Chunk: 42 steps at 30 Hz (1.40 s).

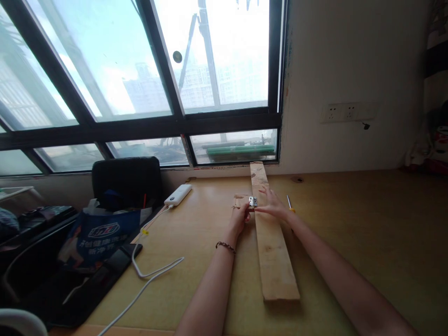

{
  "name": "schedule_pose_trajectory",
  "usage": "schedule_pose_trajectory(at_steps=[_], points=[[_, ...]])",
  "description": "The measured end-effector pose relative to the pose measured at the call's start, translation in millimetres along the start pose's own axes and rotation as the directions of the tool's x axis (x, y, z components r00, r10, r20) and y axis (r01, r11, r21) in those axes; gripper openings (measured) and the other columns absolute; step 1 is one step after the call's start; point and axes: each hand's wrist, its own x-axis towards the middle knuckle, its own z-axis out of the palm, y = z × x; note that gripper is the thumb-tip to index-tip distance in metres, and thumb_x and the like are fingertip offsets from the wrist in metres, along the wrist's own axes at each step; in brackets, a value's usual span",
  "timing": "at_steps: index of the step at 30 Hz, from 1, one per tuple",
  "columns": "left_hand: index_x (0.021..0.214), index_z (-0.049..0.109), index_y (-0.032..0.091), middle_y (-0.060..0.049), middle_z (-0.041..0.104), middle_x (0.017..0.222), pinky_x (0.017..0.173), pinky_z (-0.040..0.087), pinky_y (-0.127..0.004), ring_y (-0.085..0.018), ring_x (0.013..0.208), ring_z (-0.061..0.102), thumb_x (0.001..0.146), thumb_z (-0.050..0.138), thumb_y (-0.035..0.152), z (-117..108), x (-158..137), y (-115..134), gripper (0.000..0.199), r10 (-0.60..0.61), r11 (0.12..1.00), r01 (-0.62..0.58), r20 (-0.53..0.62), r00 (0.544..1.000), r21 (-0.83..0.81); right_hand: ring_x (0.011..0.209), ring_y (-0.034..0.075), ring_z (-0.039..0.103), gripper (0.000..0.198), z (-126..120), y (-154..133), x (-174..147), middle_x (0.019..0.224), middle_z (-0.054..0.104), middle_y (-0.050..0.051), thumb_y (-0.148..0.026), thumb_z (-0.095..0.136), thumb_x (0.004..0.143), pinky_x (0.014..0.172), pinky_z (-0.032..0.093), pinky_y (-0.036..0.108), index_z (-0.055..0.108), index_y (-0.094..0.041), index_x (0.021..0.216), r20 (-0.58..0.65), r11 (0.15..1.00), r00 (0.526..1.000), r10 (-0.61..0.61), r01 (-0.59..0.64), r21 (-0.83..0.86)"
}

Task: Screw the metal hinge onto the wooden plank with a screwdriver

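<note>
A long wooden plank [276,256] lies lengthwise on the table, its far end by the window. Against its left side sits a short wooden block [240,201]. A small silver hinge [253,201] lies across the place where the two pieces meet. My left hand [241,215] is closed on the near edge of the short block, its fingertips close to the hinge. My right hand [272,206] rests over the plank with its fingers spread, the thumb reaching toward the hinge. Just right of the right hand lies a screwdriver [290,204] with a yellow handle, partly hidden by the wrist.
A white power bank [178,195] with a white cable [154,275] lies on the left of the table [203,233]. Beyond the left edge are a black chair [126,177] and a blue bag [101,233]. The window and wall bound the far side.
</note>
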Motion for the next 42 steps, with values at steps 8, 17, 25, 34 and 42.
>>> schedule_pose_trajectory(at_steps=[8, 17, 25, 34, 42], points=[[0.069, 0.054, 0.013, 0.003, 0.049, 0.047, 0.032, 0.017, -0.018, -0.003, 0.031, 0.033, 0.065, 0.059, 0.037, 1, 1, 0, 0.026, -0.040, 0.999, 0.040, -0.039, 0.998, -0.003, 0.117, 0.028, 0.041, 0.088, 10, 1, 13, 0.117, 0.054, 0.010, -0.051, 0.070, 0.054, 0.099, 0.024, 0.047, 0.033, -0.021, 0.128, 0.082, 0.990, 0.993, -0.082, 0.091, -0.110], [0.073, 0.055, 0.012, 0.002, 0.050, 0.052, 0.032, 0.020, -0.017, -0.003, 0.033, 0.036, 0.066, 0.059, 0.039, -1, 1, 1, 0.028, -0.064, 0.998, 0.064, -0.007, 0.998, 0.001, 0.110, 0.027, 0.048, 0.084, 11, -8, 11, 0.109, 0.060, 0.009, -0.050, 0.071, 0.053, 0.095, 0.031, 0.043, 0.035, -0.018, 0.122, 0.014, 0.997, 0.999, -0.046, 0.047, -0.059], [0.078, 0.053, 0.013, -0.002, 0.058, 0.058, 0.034, 0.031, -0.016, -0.006, 0.036, 0.045, 0.068, 0.057, 0.043, -4, 5, 0, 0.032, -0.171, 0.982, 0.165, -0.063, 0.983, -0.092, 0.107, 0.025, 0.051, 0.071, 9, -8, 9, 0.111, 0.058, 0.010, -0.052, 0.070, 0.054, 0.090, 0.036, 0.040, 0.044, -0.019, 0.110, 0.002, 0.998, 0.999, -0.049, 0.049, -0.044], [0.087, 0.051, 0.014, -0.002, 0.059, 0.056, 0.034, 0.037, -0.019, -0.010, 0.035, 0.050, 0.066, 0.052, 0.053, -10, 7, 3, 0.044, -0.130, 0.991, 0.115, -0.249, 0.960, -0.073, 0.106, 0.024, 0.051, 0.066, 12, -2, 11, 0.115, 0.055, 0.009, -0.047, 0.072, 0.053, 0.088, 0.037, 0.038, 0.046, -0.019, 0.107, 0.018, 0.997, 0.999, -0.045, 0.046, -0.058], [0.084, 0.053, 0.015, -0.004, 0.061, 0.060, 0.047, 0.046, -0.023, -0.012, 0.047, 0.058, 0.070, 0.054, 0.044, -8, 4, 3, 0.032, -0.097, 0.988, 0.072, -0.189, 0.977, -0.135, 0.105, 0.025, 0.051, 0.066, 14, -5, 13, 0.109, 0.058, 0.007, -0.042, 0.073, 0.052, 0.088, 0.035, 0.039, 0.045, -0.020, 0.107, 0.028, 0.992, 0.999, -0.037, 0.040, -0.117]])
